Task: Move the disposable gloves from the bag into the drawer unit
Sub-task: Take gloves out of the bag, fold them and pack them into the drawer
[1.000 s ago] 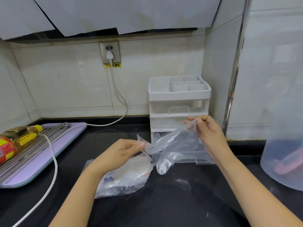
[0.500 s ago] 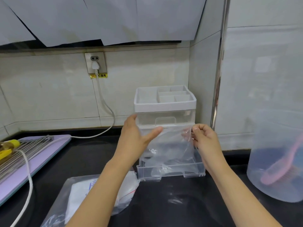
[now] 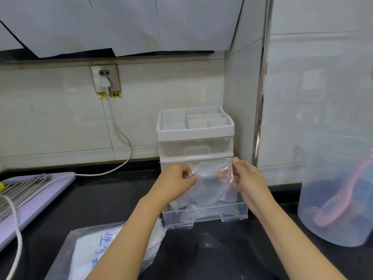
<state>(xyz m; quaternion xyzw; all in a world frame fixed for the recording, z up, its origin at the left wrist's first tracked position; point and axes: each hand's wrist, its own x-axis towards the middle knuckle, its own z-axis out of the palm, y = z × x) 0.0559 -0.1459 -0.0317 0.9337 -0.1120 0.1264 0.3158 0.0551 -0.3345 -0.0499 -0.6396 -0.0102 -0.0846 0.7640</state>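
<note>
A clear disposable glove [image 3: 210, 184] is stretched between my hands in front of the white drawer unit [image 3: 195, 134]. My left hand [image 3: 175, 182] pinches its left edge and my right hand [image 3: 247, 178] pinches its right edge. The glove's lower end hangs into the pulled-out clear bottom drawer [image 3: 205, 215]. The clear zip bag [image 3: 96, 249] with blue writing, still holding white folded gloves, lies on the black counter at the lower left, partly hidden by my left forearm.
A lilac board [image 3: 44, 190] with metal rods and a white cable [image 3: 121, 134] lie at the left. A translucent tub [image 3: 335, 190] with a pink brush stands at the right. The tiled wall corner is right behind the drawer unit.
My left hand has gone from open beside the glove to pinching its left edge. The glove is now spread flat between both hands, its lower end still hanging in the open drawer.
</note>
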